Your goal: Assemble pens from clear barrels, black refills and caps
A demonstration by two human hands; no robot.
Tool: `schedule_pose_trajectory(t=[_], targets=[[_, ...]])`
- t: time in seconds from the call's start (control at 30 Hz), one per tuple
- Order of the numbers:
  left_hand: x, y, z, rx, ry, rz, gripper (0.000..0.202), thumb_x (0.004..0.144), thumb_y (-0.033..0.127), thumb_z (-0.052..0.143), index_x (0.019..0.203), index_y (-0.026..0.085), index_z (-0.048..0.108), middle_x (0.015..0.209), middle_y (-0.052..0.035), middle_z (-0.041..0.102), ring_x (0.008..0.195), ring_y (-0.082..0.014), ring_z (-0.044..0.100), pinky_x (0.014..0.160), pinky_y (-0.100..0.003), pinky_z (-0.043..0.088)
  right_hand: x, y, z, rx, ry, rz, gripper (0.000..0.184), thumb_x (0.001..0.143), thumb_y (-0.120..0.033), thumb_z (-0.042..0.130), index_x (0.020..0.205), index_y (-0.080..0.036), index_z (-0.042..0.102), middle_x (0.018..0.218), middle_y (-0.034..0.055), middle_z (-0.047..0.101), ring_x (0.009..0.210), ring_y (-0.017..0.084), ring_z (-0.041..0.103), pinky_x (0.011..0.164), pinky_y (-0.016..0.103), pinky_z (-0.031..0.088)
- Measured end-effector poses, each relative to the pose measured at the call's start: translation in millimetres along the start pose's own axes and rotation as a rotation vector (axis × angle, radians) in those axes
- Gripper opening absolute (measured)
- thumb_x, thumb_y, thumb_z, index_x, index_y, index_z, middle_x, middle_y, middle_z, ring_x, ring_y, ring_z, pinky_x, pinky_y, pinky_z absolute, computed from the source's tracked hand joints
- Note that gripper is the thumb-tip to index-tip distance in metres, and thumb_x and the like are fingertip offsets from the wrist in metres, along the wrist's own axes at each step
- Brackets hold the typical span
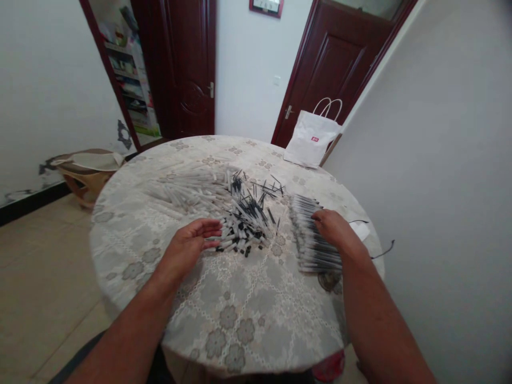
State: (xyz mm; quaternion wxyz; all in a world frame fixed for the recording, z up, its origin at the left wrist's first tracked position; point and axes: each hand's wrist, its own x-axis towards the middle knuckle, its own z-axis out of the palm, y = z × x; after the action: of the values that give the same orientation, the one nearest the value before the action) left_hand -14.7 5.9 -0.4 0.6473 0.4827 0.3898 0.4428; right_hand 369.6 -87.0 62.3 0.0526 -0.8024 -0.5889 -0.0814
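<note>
My left hand (pixel 196 239) reaches in at the left edge of a heap of short white and black pen caps (pixel 241 233); its fingers are stretched and stand apart from the thumb. Over a neat row of white and dark pens (pixel 306 234) on the right is my right hand (pixel 333 226), its fingertips pinched on a pen, mostly hidden by the hand. Behind the caps lie loose black thin sticks (pixel 256 205), like refills. Further left spreads a pile of whitish clear tubes (pixel 192 189), like pen barrels.
Everything lies on a round table with a patterned cloth (pixel 236 298). A white paper bag (pixel 310 136) stands at its back right edge. Right of the row are a white item (pixel 360 229) and a dark cord (pixel 386 250). A wooden stool (pixel 90 170) stands left.
</note>
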Motion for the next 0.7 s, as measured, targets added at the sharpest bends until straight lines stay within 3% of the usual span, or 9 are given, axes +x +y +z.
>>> schedule_pose_trajectory(t=[0.13,0.27,0.33,0.4,0.53,0.7], targets=[[0,-2,-3.6,-0.012,0.021,0.008,0.044,0.058,0.011,0.058,0.098,0.017,0.075,0.106,-0.0122,0.076,0.1,-0.0276,0.072,0.078,-0.039,0.061,1,-29,-3,0.038,0.002,-0.16,0.03,0.095,-0.017,0.051,0.111,-0.017,0.077,0.111,0.0135,0.075,0.104,0.024,0.067,0.092,0.03,0.044],[1,-4,-4.2,-0.002,0.05,0.003,0.039,0.059,0.012,0.059,0.095,0.016,0.076,0.104,-0.0131,0.076,0.103,-0.0285,0.07,0.078,-0.039,0.061,-9,-94,-3,0.172,-0.04,-0.366,0.024,0.098,-0.025,0.054,0.113,-0.02,0.072,0.108,0.0094,0.074,0.1,0.022,0.067,0.089,0.029,0.045],[2,-5,-3.5,-0.004,0.059,0.005,0.038,0.06,0.012,0.059,0.094,0.016,0.076,0.104,-0.0135,0.076,0.103,-0.0288,0.07,0.078,-0.039,0.06,-13,-124,2,0.145,-0.097,-0.382,0.02,0.098,-0.029,0.056,0.108,-0.022,0.071,0.103,0.0095,0.073,0.096,0.023,0.067,0.084,0.03,0.045],[1,-4,-2.5,-0.009,0.066,0.007,0.038,0.06,0.013,0.058,0.093,0.016,0.075,0.104,-0.0136,0.075,0.102,-0.0285,0.07,0.077,-0.039,0.06,-14,-143,12,0.09,-0.091,-0.293,0.018,0.097,-0.029,0.058,0.108,-0.021,0.069,0.103,0.0119,0.072,0.095,0.025,0.067,0.08,0.031,0.044],[-2,-2,-2.1,-0.017,0.069,0.003,0.039,0.058,0.013,0.055,0.091,0.016,0.076,0.101,-0.0127,0.076,0.099,-0.0275,0.07,0.075,-0.038,0.06,-12,-149,36,0.037,-0.055,-0.11,0.023,0.097,-0.033,0.058,0.112,-0.017,0.064,0.103,0.0167,0.072,0.096,0.028,0.069,0.078,0.033,0.045],[-4,-1,-2.8,-0.004,0.057,0.0,0.04,0.057,0.014,0.054,0.09,0.017,0.076,0.101,-0.0123,0.076,0.097,-0.0277,0.07,0.072,-0.037,0.06,-12,-141,58,0.089,-0.115,-0.097,0.028,0.097,-0.032,0.058,0.119,-0.016,0.062,0.098,0.0157,0.075,0.092,0.027,0.071,0.077,0.031,0.045]])
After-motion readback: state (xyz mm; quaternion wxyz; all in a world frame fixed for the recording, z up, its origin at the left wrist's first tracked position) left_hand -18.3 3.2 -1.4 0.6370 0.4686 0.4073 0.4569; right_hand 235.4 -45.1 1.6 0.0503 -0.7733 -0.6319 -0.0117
